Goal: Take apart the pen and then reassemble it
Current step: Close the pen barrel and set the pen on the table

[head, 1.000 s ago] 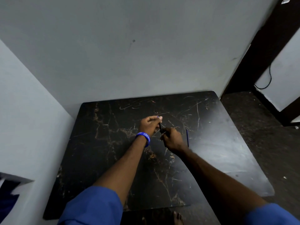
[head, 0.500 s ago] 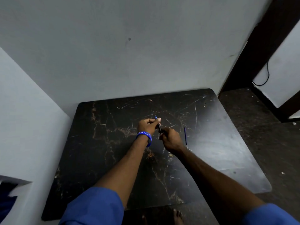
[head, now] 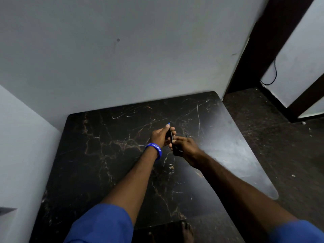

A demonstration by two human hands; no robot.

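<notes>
Black marble-patterned table [head: 105, 172] fills the head view I'm watching, and above its middle the left hand [head: 160, 135], with a blue wristband [head: 155, 149] on its wrist, curls its fingers around a dark pen [head: 170, 135] that stands nearly upright, a small blue tip poking out past the thumb. The right hand [head: 185, 146] meets it from the right, thumb and fingers pinched on the pen's lower end, though the dim light and the overlapping fingers hide the joint between the 2 grips, so I can't tell how many pieces are there.
</notes>
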